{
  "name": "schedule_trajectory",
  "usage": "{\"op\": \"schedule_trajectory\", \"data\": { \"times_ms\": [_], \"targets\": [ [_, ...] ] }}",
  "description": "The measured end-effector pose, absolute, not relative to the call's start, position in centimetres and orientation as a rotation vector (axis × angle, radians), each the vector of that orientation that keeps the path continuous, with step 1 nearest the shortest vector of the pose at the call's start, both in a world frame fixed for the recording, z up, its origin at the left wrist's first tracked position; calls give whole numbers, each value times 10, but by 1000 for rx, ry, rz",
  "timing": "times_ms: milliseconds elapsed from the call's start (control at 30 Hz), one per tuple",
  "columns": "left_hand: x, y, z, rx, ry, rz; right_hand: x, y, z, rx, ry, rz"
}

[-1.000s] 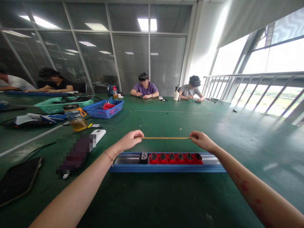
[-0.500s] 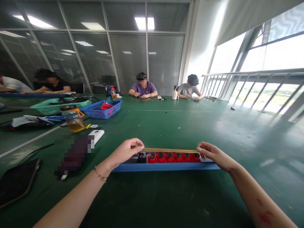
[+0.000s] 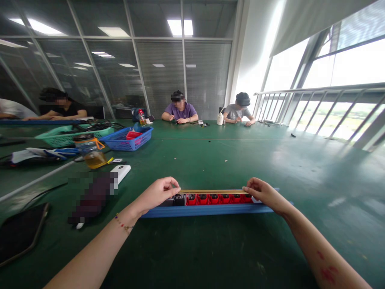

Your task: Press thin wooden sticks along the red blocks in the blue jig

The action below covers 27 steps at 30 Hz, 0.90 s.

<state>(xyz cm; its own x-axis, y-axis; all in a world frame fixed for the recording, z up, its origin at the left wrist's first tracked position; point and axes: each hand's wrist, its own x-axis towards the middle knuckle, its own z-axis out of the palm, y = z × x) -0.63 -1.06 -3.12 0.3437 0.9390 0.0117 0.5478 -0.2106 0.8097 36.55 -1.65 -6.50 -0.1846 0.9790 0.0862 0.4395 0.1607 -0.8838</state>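
Observation:
A long blue tray (image 3: 210, 211) lies crosswise on the green table, with a row of red holders (image 3: 214, 199) and black parts inside. Thin yellowish sticks (image 3: 214, 192) stretch along the tray's far side, above the red holders. My left hand (image 3: 164, 190) pinches their left end between thumb and fingers, over the dark parts at the tray's left. At the right end, my right hand (image 3: 261, 193) pinches the same sticks, above the tray's right part.
To the left are a black phone (image 3: 22, 230), a dark pouch (image 3: 94, 196), a white device (image 3: 122, 172), a jar (image 3: 94, 154), a blue basket (image 3: 128, 140) and a green basket (image 3: 64, 136). Several people sit across the table. A railing (image 3: 319, 108) stands at the right.
My right hand has moved slightly left along the sticks, baring more of the tray's right end. The whole view has shifted slightly. My left hand keeps its pinch.

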Motion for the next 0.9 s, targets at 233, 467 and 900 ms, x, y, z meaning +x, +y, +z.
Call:
{"op": "schedule_trajectory", "data": {
  "times_ms": [233,467,900],
  "targets": [
    [-7,-9,-35,1904,1308,634,367,-14,-69,-1385,-1716,921],
    [-8,-7,-41,1904,1279,581,366,-13,-70,-1388,-1721,887],
    [-8,-6,-41,1926,1262,553,367,-13,-69,-1465,-1668,869]
  ]
}}
